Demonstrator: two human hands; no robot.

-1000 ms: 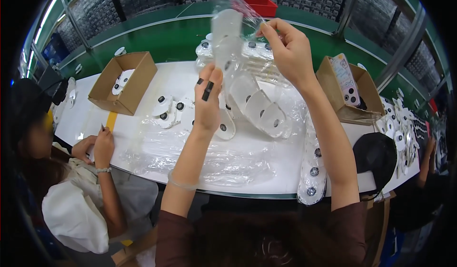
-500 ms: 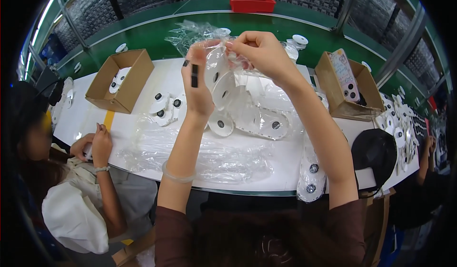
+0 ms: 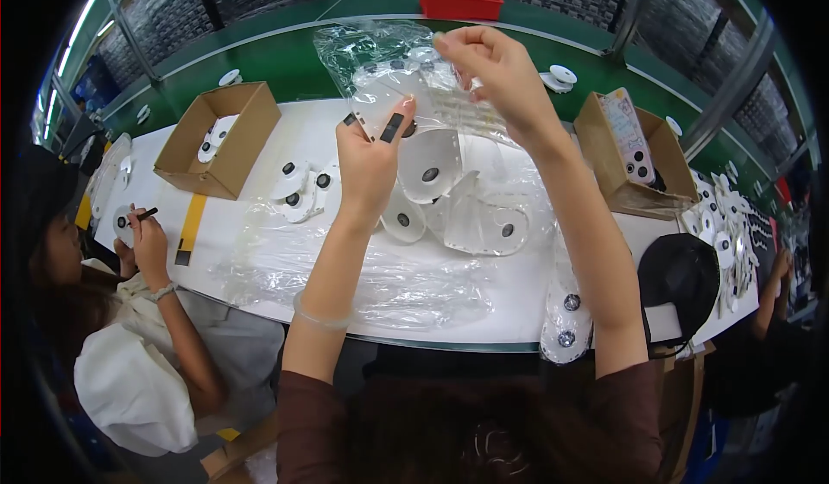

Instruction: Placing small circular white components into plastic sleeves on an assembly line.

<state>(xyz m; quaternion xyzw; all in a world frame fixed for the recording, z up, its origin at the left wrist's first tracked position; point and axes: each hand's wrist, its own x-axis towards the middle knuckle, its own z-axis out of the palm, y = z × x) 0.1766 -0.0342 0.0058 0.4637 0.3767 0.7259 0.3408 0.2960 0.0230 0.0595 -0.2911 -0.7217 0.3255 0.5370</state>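
My left hand [image 3: 373, 151] is closed on a flat white piece [image 3: 378, 100], its thumb pressed over the front. Dark rectangular bands show at the thumb and fingers. A crinkled clear plastic bag [image 3: 358, 44] with white parts spreads behind and above that hand; whether the flat piece lies inside it, I cannot tell. Up at the bag's right edge, my right hand [image 3: 501, 74] has its fingers curled in, and what they pinch is not clear. Below the hands, several white rounded plates with black round centres [image 3: 430, 173] lie overlapping on the table.
Clear plastic sheeting [image 3: 371, 290] covers the near table. Cardboard boxes stand left [image 3: 250, 130] and right [image 3: 596, 151], the right one holding a phone [image 3: 629, 139]. A black cap [image 3: 682, 281] lies at right. The co-worker's hand [image 3: 151, 242] at left holds a dark pen-like stick beside a white disc.
My hands have moved apart: the right up and rightward, the left slightly down. The flat white piece now shows plainly at my left thumb. The co-worker at left now has a white disc up.
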